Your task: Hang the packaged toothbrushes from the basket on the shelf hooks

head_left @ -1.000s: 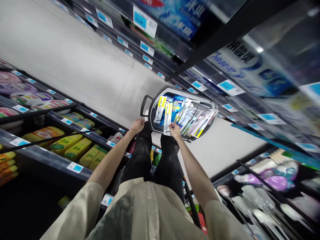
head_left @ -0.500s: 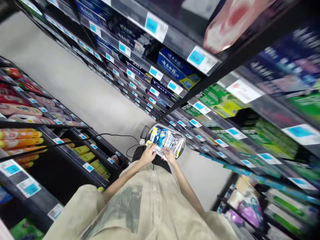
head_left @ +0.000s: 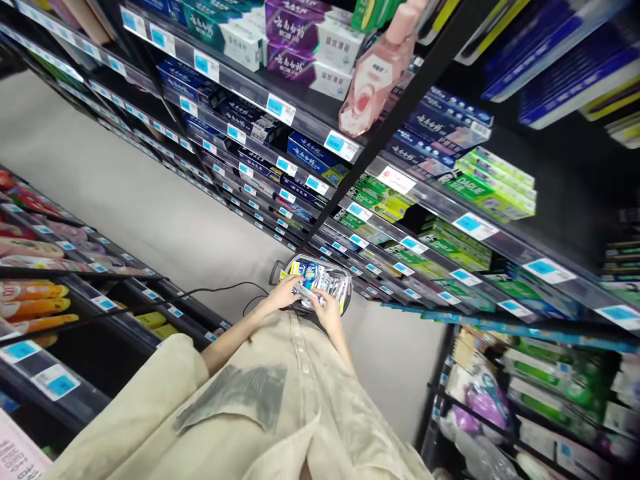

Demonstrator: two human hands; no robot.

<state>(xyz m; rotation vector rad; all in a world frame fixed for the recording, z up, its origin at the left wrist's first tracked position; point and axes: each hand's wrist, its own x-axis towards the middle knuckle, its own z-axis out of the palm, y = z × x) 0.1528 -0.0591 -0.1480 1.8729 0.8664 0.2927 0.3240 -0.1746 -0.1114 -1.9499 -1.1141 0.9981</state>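
I stand in a store aisle looking down my beige shirt. A grey shopping basket [head_left: 345, 275] sits on the floor by my feet, filled with several packaged toothbrushes. My left hand [head_left: 285, 293] and my right hand [head_left: 327, 311] are low near the basket's near edge, both closed on one toothbrush pack [head_left: 306, 291] held between them. The fingers are small in view. The basket's black handle [head_left: 274, 272] sticks out to the left.
Shelves of boxed toothpaste [head_left: 475, 179] with blue price tags rise on the right. A pink bottle [head_left: 373, 77] stands on an upper shelf. Bottles and tubes [head_left: 35, 293] fill racks on the left. A black cable [head_left: 220, 289] lies on the pale floor.
My head has risen, so the basket looks smaller and farther. My left hand left the basket handle and joined my right hand on a toothbrush pack.
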